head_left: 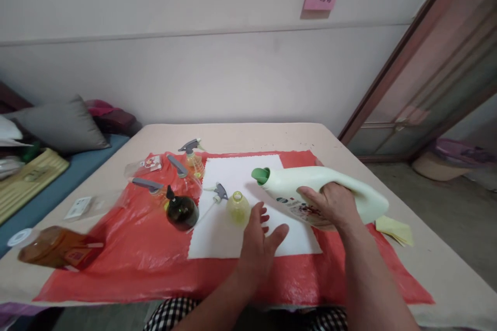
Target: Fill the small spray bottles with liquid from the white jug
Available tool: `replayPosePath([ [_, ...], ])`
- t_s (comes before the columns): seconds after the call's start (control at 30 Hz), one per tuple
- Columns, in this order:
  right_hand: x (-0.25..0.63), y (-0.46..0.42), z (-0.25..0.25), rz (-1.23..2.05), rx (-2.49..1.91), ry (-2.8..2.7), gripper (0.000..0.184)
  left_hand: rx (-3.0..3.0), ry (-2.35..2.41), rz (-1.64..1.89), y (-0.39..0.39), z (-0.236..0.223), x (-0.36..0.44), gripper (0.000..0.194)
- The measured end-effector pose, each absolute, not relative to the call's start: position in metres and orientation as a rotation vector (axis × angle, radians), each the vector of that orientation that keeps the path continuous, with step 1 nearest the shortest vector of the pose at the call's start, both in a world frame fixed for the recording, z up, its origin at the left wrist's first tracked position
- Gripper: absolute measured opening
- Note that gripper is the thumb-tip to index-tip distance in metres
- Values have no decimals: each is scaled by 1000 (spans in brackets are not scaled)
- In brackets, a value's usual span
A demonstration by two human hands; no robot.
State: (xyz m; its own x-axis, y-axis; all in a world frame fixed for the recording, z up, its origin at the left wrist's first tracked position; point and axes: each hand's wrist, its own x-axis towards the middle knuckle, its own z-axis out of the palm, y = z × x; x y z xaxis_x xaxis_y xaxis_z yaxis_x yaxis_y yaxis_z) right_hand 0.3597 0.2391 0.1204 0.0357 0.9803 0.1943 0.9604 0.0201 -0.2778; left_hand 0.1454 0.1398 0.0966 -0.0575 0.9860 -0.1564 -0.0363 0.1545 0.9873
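Note:
My right hand [330,207] grips a large white detergent bottle [365,194] with a green spout [261,176], held tilted on its side with the spout pointing left. Just left of the spout stands a small open yellow bottle [237,208] on a white cloth [233,176]. My left hand [260,240] hovers open, fingers spread, just right of the yellow bottle without touching it. A loose grey spray head with tube [219,194] lies beside the yellow bottle.
A red plastic sheet [128,248] covers the beige table [446,264]. On it are a dark round pump bottle [181,211], clear spray bottles [190,158], an amber bottle lying at the left edge [50,251], and yellow notes [394,228] at right.

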Motion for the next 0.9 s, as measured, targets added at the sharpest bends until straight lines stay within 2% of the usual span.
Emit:
replayPosePath([
  [0.03,359,239,124,89,-1977,-1989,69,861,1250,1120,143,101,154,81],
  [0.07,359,238,128,87,-1949,-2005,69,711,1201,1115,148,107,162,87],
  [0.17,358,233,139,51,-1788,-2051,71,560,1006,1213,164,126,174,75],
  [0.3,359,224,152,-58,-1636,-2110,86,462,918,1315,180,142,172,56],
  [0.5,361,215,156,-97,-1589,-2219,91,231,909,1229,190,136,169,65],
  [0.7,367,211,143,-34,-1563,-2230,92,245,967,1325,189,126,173,54],
  [0.9,367,205,141,-113,-1546,-2275,94,244,888,1429,185,122,173,56],
])
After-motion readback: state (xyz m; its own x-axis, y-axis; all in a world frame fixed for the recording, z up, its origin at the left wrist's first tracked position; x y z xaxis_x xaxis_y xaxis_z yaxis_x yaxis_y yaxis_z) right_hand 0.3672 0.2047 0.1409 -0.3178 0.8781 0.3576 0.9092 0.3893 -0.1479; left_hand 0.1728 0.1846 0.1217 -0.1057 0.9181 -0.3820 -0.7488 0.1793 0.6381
